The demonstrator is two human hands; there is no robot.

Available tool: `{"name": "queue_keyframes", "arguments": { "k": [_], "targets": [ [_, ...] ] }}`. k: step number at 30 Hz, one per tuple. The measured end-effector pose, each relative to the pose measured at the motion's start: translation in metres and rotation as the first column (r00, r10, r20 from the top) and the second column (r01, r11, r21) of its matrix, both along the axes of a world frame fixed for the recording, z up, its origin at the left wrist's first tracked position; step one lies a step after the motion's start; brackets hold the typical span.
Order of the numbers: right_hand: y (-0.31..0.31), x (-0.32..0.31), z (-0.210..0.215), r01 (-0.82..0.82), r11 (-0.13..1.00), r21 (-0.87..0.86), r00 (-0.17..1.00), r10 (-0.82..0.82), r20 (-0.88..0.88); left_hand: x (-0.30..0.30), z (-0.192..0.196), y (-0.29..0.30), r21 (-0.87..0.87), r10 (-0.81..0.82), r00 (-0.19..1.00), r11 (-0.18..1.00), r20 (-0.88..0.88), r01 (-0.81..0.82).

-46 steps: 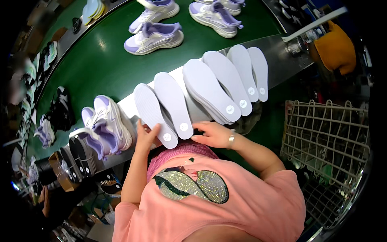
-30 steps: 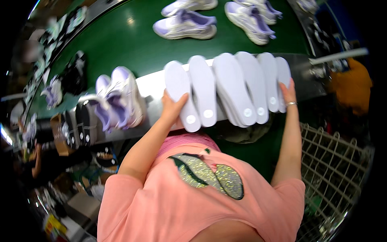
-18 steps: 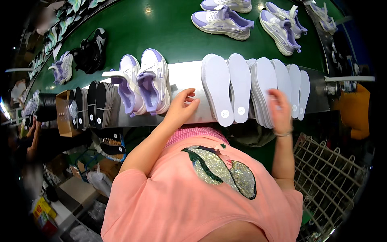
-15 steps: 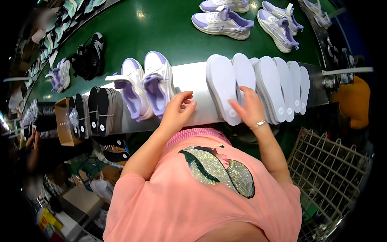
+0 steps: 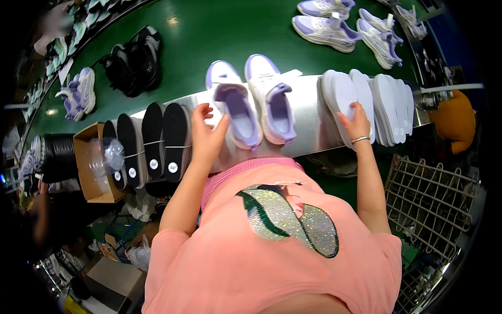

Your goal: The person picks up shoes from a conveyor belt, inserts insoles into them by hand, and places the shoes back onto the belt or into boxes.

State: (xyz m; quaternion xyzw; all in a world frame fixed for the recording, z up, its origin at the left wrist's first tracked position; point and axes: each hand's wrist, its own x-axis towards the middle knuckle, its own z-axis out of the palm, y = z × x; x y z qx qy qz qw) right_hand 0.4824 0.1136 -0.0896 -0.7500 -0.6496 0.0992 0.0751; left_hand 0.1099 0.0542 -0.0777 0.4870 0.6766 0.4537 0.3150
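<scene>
A pair of white and lilac sneakers stands toes-away on the metal shelf in front of me, a left shoe (image 5: 241,115) and a right shoe (image 5: 277,110). The right shoe's strap sticks out sideways. My left hand (image 5: 207,137) is beside the left shoe, fingers apart and nothing held. Over on the right, my right hand (image 5: 358,125) lies over the front white insoles (image 5: 337,99), touching them, with thumb and fingers spread. More white insoles (image 5: 387,110) stand stacked in a row beyond it. Stacks of black insoles (image 5: 177,136), some banded, lie left of my left hand.
Black shoes (image 5: 137,63) and more lilac sneakers (image 5: 327,31) sit on the green surface (image 5: 209,31) beyond the shelf (image 5: 308,125). A cardboard box (image 5: 86,162) with clear plastic is at the left end. A wire rack (image 5: 431,204) stands low at the right.
My view has shifted, so most things appear farther right. My left hand has gone from the sneakers' right side to their left. The sneakers are closer to the white insoles. My right hand stays by the insoles.
</scene>
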Motion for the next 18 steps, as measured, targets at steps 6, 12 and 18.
{"name": "queue_keyframes", "arguments": {
  "k": [6, 12, 18],
  "targets": [
    [-0.007, -0.007, 0.047, 0.035, 0.978, 0.208, 0.978, 0.009, -0.209, -0.004, -0.011, 0.052, 0.213, -0.102, 0.971, 0.966, -0.215, 0.149],
    [-0.039, -0.134, 0.134, -0.708, 0.706, 0.017, 0.703, 0.708, -0.068, 0.012, -0.002, 0.072, 0.032, -0.074, 0.989, 0.996, -0.130, 0.079],
    [-0.018, -0.222, 0.070, -0.754, 0.540, -0.373, 0.517, 0.839, 0.171, 0.022, -0.016, 0.063, -0.013, -0.033, 0.975, 0.999, -0.219, 0.031]
  ]
}}
